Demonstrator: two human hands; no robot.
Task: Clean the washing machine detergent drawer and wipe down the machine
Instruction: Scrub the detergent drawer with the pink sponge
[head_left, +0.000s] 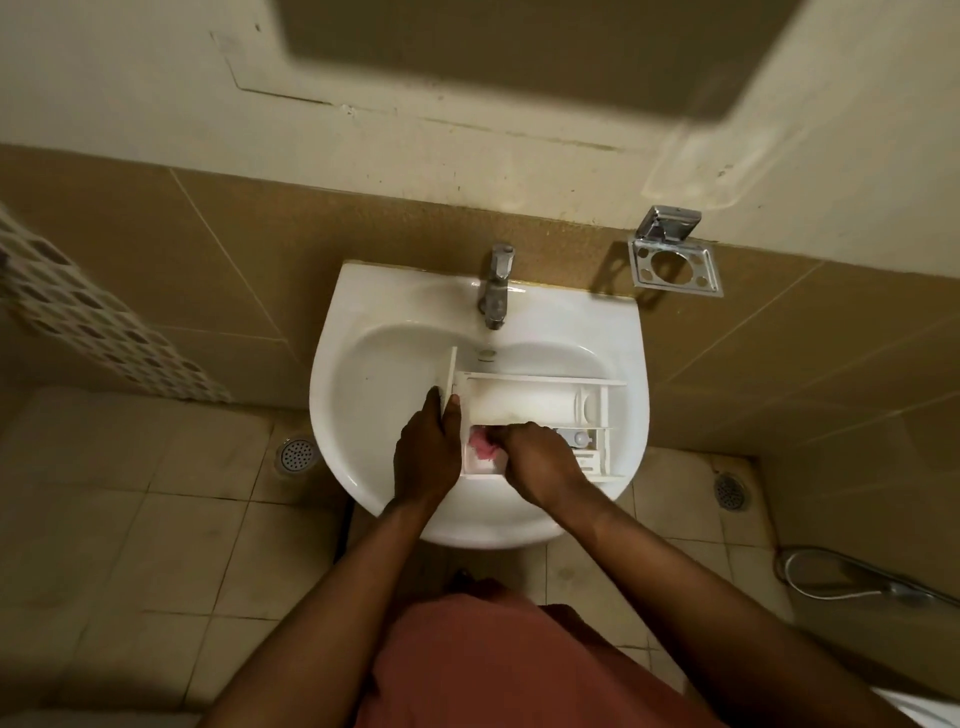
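We see the white plastic detergent drawer (540, 410) lying across the basin of the white ceramic sink (363, 374), its long side running toward the sink's right rim and its flat front panel standing upright at the left end. The left hand (426, 452) clasps that front panel, thumb on the inner face and fingers wrapped over the outer face, near the sink's front edge. The right hand (540, 462) is curled shut around a pink cloth (483, 447) and presses it down into the drawer's near-left compartment, just beside the left hand.

Most of the cloth is hidden under the right fingers; only a crumpled pink lump shows. The right hand also covers the near middle of the drawer, so we cannot make out what lies there. The small fittings at the drawer's right end are too blurred to read.

The drawer is a rectangular tray split by thin walls, with one long smooth trough along its far side. The sink is glossy and rounded, with a dull metal tap (496, 286) at its back edge, above the drain. On the tan tiled wall to the right hangs a chrome holder (675, 265) with round cut-outs.
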